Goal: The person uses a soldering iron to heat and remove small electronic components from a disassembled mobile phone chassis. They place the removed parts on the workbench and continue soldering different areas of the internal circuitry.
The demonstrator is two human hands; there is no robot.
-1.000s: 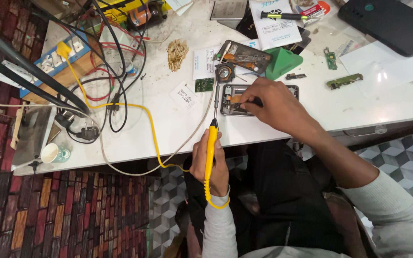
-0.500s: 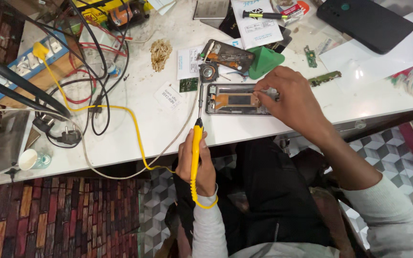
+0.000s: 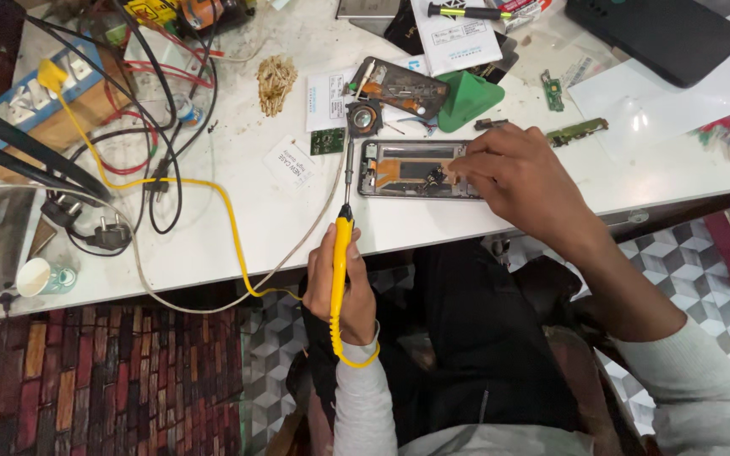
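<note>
While left hand (image 3: 341, 283) fingers clamp yellow soldering iron (image 3: 342, 253) — right hand (image 3: 513, 173) fingers pinched together on opened phone (image 3: 411, 169).

A small white paper label (image 3: 291, 162) with dark print lies flat on the white table, tilted like a diamond, just below a little green board. A taller white slip (image 3: 328, 88) with blue print lies near the top middle. A white card (image 3: 460, 35) with small dark print sits at the top edge, under a screwdriver. A blue and white box (image 3: 37, 91) stands at the far left, with a yellow wire over it. A yellow packet (image 3: 152, 12) with red marks sits at the top left among the wires. A dark flat phone (image 3: 657, 34) lies at the top right; its face is black and blank.
</note>
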